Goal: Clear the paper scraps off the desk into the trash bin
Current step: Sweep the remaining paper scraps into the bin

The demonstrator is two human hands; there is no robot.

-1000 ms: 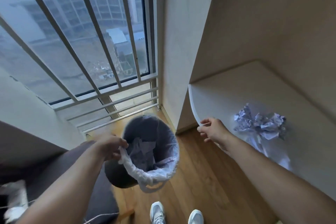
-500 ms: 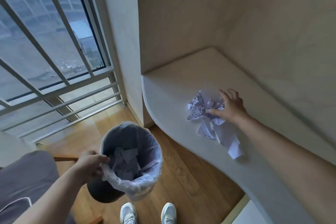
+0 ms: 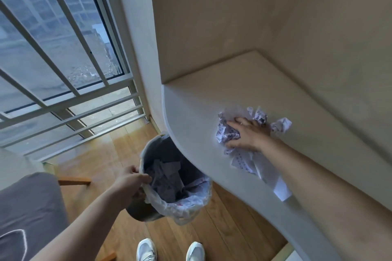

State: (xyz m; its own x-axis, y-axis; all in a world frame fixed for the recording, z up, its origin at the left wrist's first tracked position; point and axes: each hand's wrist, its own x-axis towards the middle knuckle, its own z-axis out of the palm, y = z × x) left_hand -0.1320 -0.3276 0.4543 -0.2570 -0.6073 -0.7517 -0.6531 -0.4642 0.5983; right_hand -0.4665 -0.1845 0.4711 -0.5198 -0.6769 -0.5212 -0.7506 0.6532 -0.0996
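Spread flat, palm down, the right hand (image 3: 246,135) presses on the paper scraps (image 3: 230,131), fingers splayed across the heap rather than curled around it. Those scraps are crumpled white sheets covered in small dark print; bunched wads stick out past the fingertips and beyond the far side of the hand, while flatter torn strips trail under the wrist toward the desk's near edge. The heap lies on the pale desk (image 3: 212,91), a little way in from its curved front rim.

Just below that rim, partly tucked under the desk's overhang, the trash bin (image 3: 144,212) is held tilted above the wooden floor (image 3: 222,229). Its left hand (image 3: 129,182) grips the rim, thumb inside and fingers closed outside over the clear plastic liner (image 3: 182,207). Crumpled paper already lies inside the bin. Beneath the bin, two white shoes (image 3: 146,250) stand on the floor.
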